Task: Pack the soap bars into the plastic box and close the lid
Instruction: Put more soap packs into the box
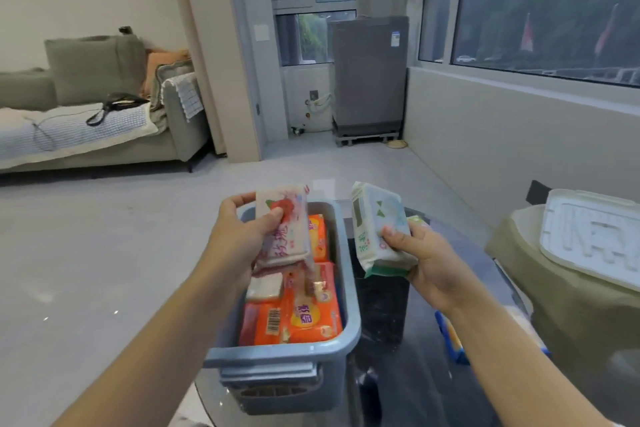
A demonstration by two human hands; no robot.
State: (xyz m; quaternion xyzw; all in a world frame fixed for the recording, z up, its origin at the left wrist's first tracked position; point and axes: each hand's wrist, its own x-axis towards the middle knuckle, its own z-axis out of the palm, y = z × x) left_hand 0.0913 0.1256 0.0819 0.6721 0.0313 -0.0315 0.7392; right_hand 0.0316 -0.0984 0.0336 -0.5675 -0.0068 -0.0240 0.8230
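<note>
A grey-blue plastic box (348, 291) stands open on a dark glass table, holding several orange-wrapped soap bars (311, 315) and a small white bar (265, 288). My left hand (239, 236) holds a pink-and-white wrapped soap bar (285, 229) upright over the far half of the box. My right hand (426, 260) holds a white-and-green wrapped soap bar (375, 229) just right of the box, above the table. The box's white lid (592, 236) lies on an olive stool at the right.
A blue-and-yellow packet (452, 340) lies on the dark table (415, 385) under my right forearm. The olive stool (571, 315) stands close on the right. A sofa is at the far left, a grey washing machine by the windows.
</note>
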